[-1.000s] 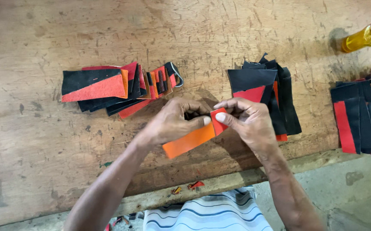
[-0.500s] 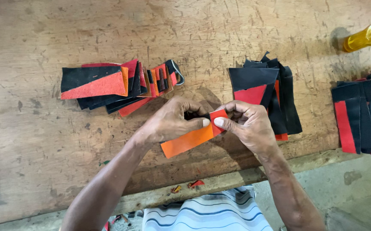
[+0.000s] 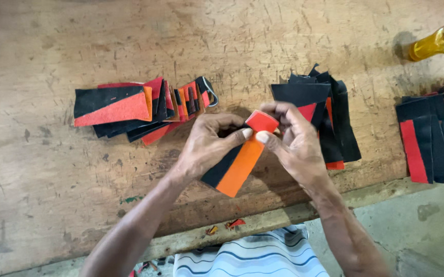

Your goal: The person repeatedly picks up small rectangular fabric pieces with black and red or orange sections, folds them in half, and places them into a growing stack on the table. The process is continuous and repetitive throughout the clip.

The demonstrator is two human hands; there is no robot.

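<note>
You are pinching one orange-and-black strip (image 3: 234, 165), its red end folded over, with both hands' fingers (image 3: 246, 133) closed on it, just above the surface (image 3: 53, 205); three stacks are lying behind.

Single head view; looks steeply down, close over workbench (image 3: 53, 205)

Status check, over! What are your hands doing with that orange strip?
Left hand and right hand both pinching orange-and-black strip at its folded top. Strip held above wooden table. Fabric stacks beside, nothing blocking.
</note>
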